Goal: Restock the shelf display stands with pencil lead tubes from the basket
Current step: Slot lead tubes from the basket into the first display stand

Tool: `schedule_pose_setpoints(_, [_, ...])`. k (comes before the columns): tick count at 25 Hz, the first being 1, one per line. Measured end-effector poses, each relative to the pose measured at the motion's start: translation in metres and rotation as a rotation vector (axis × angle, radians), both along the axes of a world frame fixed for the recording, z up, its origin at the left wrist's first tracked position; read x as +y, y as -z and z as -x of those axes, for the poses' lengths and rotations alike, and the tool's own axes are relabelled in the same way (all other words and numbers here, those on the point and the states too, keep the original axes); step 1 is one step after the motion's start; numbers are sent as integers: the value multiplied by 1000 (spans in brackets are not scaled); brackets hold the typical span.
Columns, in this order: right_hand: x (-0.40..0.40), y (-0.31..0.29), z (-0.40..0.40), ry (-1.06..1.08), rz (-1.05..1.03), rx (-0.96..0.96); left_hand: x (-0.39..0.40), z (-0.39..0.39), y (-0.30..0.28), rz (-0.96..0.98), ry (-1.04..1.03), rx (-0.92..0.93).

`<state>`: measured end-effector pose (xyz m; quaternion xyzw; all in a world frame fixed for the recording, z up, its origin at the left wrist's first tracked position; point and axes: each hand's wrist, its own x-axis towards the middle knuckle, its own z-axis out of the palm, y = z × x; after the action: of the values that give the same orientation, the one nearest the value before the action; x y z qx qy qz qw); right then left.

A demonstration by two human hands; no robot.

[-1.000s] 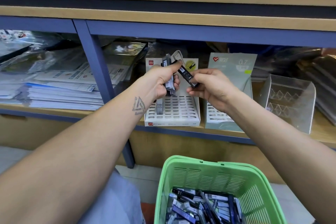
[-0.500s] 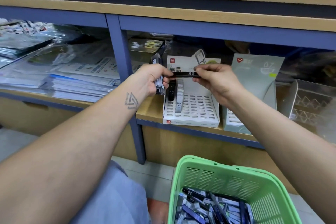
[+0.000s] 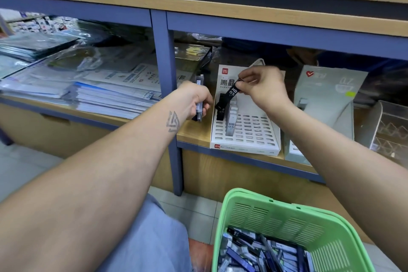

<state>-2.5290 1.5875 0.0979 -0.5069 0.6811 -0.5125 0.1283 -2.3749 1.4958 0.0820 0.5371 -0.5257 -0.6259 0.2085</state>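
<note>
A white slotted display stand [image 3: 254, 132] sits on the wooden shelf, with a few lead tubes standing at its left side. My right hand [image 3: 262, 88] pinches the top of a black tube marked HB 0.5 [image 3: 231, 95], held tilted over the stand's upper left slots. My left hand [image 3: 194, 99] grips a small bundle of lead tubes [image 3: 199, 95] just left of the stand. A green basket [image 3: 284, 227] on the floor at the bottom right holds several loose tubes.
A grey-green display stand [image 3: 326, 104] stands to the right of the white one, then a clear acrylic holder [image 3: 386, 128]. A blue shelf post [image 3: 165, 77] rises left of my left hand. Stacks of plastic-wrapped paper [image 3: 88, 86] fill the left bay.
My right hand has turned the black tube from lying level between both hands to hanging tilted over the stand. My left hand has drawn back to the left with its bundle.
</note>
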Motion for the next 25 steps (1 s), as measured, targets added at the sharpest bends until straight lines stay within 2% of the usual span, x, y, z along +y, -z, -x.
schedule_pose_setpoints(3, [-7, 0, -9, -28, -62, 331, 1, 0, 3, 39, -4, -63])
schedule_pose_setpoints(7, [-13, 9, -20, -71, -144, 525, 2, 2, 7, 78, -5, -115])
schedule_pose_setpoints(19, [-21, 26, -21, 5, -196, 603, 5, 11, 10, 84, 31, -150])
schedule_pose_setpoints(22, [-26, 25, -23, 48, -278, 691, 6, 11, 9, 59, 29, -143])
schedule_pose_setpoints(25, [-25, 25, -26, 35, -368, 695, 9, 9, 5, 35, 18, -110])
